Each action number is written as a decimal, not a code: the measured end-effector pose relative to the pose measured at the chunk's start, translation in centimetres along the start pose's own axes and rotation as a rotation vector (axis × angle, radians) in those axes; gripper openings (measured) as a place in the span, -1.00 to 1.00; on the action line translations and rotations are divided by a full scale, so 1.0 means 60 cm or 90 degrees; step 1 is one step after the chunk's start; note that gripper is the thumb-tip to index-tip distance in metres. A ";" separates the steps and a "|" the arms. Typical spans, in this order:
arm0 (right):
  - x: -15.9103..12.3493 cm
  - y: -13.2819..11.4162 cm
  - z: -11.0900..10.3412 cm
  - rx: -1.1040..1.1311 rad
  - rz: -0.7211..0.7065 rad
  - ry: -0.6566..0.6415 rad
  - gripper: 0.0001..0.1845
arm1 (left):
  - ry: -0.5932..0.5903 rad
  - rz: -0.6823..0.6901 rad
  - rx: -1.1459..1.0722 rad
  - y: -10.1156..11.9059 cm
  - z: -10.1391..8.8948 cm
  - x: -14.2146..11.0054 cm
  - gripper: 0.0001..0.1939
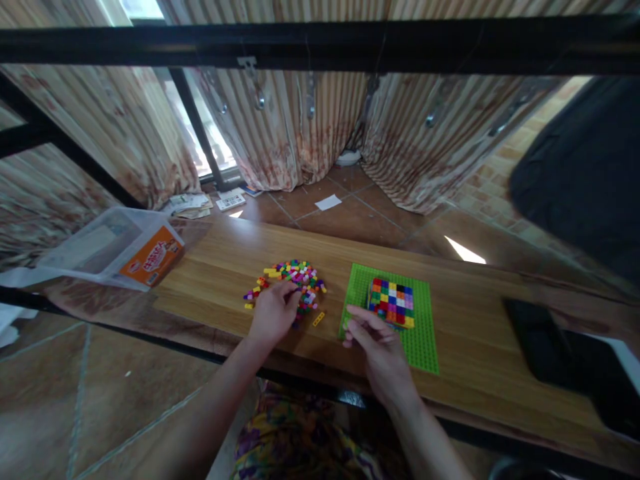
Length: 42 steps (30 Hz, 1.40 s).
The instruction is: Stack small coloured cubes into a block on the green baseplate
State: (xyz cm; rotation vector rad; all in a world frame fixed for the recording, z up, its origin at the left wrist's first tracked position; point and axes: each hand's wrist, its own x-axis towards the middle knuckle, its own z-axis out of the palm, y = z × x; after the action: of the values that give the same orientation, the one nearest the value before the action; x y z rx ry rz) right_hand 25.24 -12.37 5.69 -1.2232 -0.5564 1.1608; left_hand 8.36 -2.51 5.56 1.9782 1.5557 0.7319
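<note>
At the near edge of the view is the patterned clothing (295, 440) on the person's lap, with both forearms reaching out over a wood-grain tabletop (475, 327). The right hand (383, 350) is over the near left part of a green studded baseplate (423, 347), its fingers loosely curled and the thumb close to the index finger (whether a small piece sits between them, I cannot tell). The left hand (274, 308) reaches into a loose pile of multicoloured toy bricks (303, 272), fingertips drawn together among them; I cannot tell if they grip one. A yellow four-stud brick (319, 319) lies by itself just beside the pile, on the side towards the baseplate. On the baseplate, just beyond the right hand's fingers, stands a blocky multicoloured brick build (393, 303), its top a patchwork of red, yellow, white, blue and other colours. Off to the right lies a flat black slab (537, 340); at the far left is a translucent plastic bin (93, 260) with an orange label (153, 257). Beyond the tabletop, a white sheet of paper (328, 202) lies on brown floor tiles (360, 193), and striped curtains (280, 140) hang behind.
</note>
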 end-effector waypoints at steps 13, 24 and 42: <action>-0.013 -0.024 -0.097 -0.296 -0.167 0.115 -0.71 | -0.035 0.069 0.042 0.050 0.029 -0.015 -0.86; -0.005 -0.004 -0.085 -0.514 -0.376 0.100 -0.83 | -0.349 -0.217 -0.600 0.147 0.084 -0.049 -0.67; 0.021 -0.028 -0.184 -0.395 -0.261 0.353 -0.66 | -0.134 -0.020 -0.154 0.146 0.143 -0.002 -0.69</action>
State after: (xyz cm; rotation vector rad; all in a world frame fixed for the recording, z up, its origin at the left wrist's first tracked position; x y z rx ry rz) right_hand 35.71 -15.78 3.52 -1.7707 -0.7175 0.2653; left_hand 20.33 -5.05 5.36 1.7864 1.3067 0.6438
